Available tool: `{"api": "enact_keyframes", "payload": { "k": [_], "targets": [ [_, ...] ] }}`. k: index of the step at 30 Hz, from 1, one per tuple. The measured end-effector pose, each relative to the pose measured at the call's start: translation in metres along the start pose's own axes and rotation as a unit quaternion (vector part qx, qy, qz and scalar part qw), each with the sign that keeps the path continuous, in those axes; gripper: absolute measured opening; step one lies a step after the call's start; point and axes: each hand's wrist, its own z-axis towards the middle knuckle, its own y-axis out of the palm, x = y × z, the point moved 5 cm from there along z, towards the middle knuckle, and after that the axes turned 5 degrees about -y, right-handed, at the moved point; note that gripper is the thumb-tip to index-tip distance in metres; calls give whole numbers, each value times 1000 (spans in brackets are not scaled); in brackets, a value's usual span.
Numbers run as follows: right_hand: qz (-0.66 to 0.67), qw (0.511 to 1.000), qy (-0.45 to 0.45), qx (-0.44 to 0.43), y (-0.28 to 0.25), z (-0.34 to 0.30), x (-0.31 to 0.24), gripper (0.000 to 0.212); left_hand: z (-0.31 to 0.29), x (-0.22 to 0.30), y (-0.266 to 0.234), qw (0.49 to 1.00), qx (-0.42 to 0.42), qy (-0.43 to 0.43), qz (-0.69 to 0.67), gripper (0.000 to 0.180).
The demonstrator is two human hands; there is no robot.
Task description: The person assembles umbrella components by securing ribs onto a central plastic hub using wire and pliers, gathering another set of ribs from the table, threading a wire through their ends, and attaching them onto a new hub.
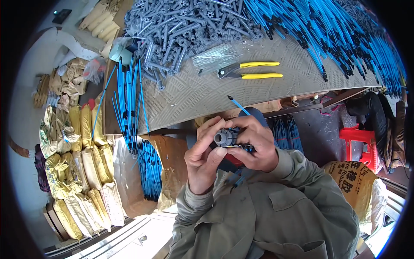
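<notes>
Both hands meet in front of my chest around a grey plastic tubular part (221,138), whose round open end faces up. My left hand (203,157) is closed around it, thumb and fingers against the tube. From the other side my right hand (258,144) grips the same part, along with black pieces partly hidden by its fingers. A thin blue rod (239,106) with a black tip sticks out beyond my right fingers; where its other end goes is hidden. Yellow-handled pliers (258,70) lie on the table beyond my hands, near a bundle of clear thin strips (215,58).
A patterned table (181,105) carries a heap of grey plastic parts (185,26) and piles of blue rods (319,30). More blue rods (150,172) stand at the left. Stacked yellow packets (82,172), a red stool (360,140) and a printed sack (345,172) flank me.
</notes>
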Motion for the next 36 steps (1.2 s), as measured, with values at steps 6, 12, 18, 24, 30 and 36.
{"api": "enact_keyframes", "payload": {
  "k": [6,12,18,24,30,36],
  "targets": [
    [28,999,-11,29,11,2,12,25,-2,-5,-6,999,42,6,32,37],
    [24,999,19,30,19,-8,21,25,-4,-9,-20,987,135,55,74,32],
    [78,990,60,-100,18,-3,42,22,-3,-8,-17,982,140,80,98,33],
    [227,959,125,-114,21,9,41,22,-3,-12,-20,989,127,49,53,34],
    [352,924,126,-85,21,12,41,25,-3,-8,-18,985,127,76,93,34],
    [295,944,40,-142,21,18,34,24,-7,-6,-16,983,127,83,103,33]
  ]
}}
